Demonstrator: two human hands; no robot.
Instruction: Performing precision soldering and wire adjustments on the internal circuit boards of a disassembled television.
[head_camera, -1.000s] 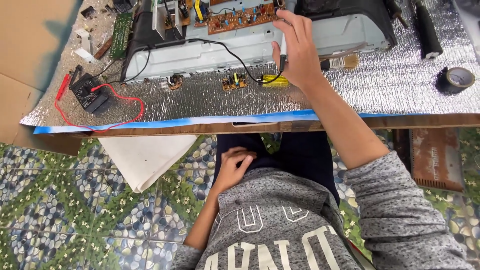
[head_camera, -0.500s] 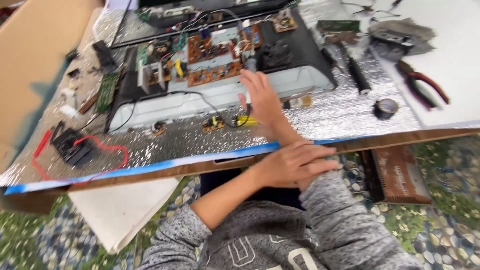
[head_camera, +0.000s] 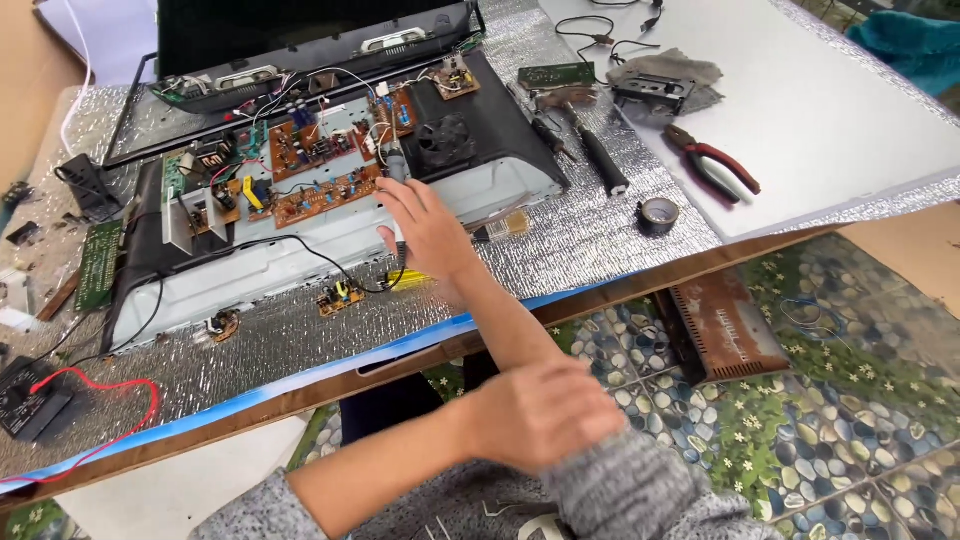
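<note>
My right hand (head_camera: 428, 228) lies on the front edge of an opened electronics chassis (head_camera: 300, 255). Its fingers curl round a thin grey tool (head_camera: 394, 166) that points up towards the brown circuit boards (head_camera: 325, 190). A yellow part (head_camera: 412, 278) sits just under the wrist. My left hand (head_camera: 545, 415), blurred, grips my right forearm at the grey sweater sleeve (head_camera: 620, 490), below the table edge. A small loose board (head_camera: 340, 296) on a black wire lies left of my right hand.
On the foil-covered table (head_camera: 600, 240) lie red-handled pliers (head_camera: 715, 160), a tape roll (head_camera: 658, 213), a black screwdriver (head_camera: 600, 160), a green board (head_camera: 98, 262) and a black meter with a red lead (head_camera: 35, 405). A rusty metal piece (head_camera: 725, 325) lies on the pebble-pattern floor.
My left hand rose from my lap onto my right forearm and slid to the sleeve. My right hand stays on the chassis. The view swung to the right.
</note>
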